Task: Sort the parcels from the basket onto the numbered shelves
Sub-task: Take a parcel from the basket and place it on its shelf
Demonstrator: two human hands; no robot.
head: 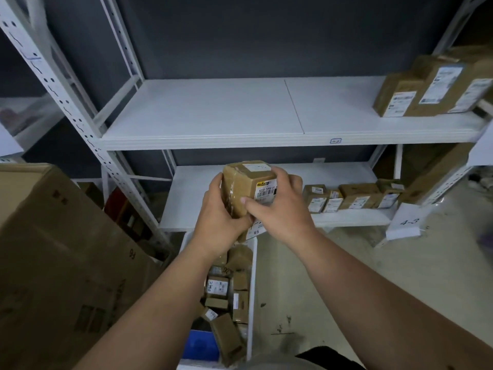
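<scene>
Both hands, left hand (218, 209) and right hand (280, 206), grip one taped parcel (245, 188) over white shelves (202, 113), dark wall (266, 36) behind, concrete floor (373, 263).

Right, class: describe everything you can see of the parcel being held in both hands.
The small brown cardboard parcel is a box wrapped in clear glossy tape, with a white barcode label on its near face and another white label on top. It is held upright in the air, in front of the lower white metal shelf and above the white basket. The left hand grips its left side; the right hand wraps its right side, fingers over the top.
</scene>
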